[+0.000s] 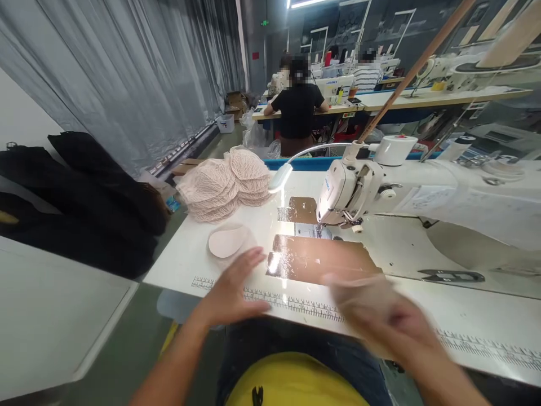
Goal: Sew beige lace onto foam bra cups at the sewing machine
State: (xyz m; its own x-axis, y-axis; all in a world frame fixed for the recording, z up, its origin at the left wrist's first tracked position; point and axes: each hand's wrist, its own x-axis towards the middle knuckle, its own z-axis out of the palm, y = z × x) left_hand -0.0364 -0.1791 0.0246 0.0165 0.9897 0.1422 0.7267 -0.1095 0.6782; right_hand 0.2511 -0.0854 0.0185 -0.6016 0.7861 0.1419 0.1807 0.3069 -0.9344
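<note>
My left hand (234,287) is open over the front edge of the table, thumb and fingers spread, with nothing between them. Just beyond its fingertips lies a smooth beige bra cup (226,242) on thin, sheer fabric. Smeared by motion, my right hand (389,318) is closed on a pale beige fabric piece (357,290) in front of the sewing machine; the piece's exact shape is blurred. Behind the single cup stands a stack of beige lace bra cups (224,186). Neither hand touches that stack.
A white sewing machine (380,180) occupies the right, its needle area above brown covering sheets (321,256). A lit lamp (280,177) hangs over the table. Along the front runs a printed ruler (304,304). Small thread snips (452,275) lie at right. A person (298,110) sits farther back.
</note>
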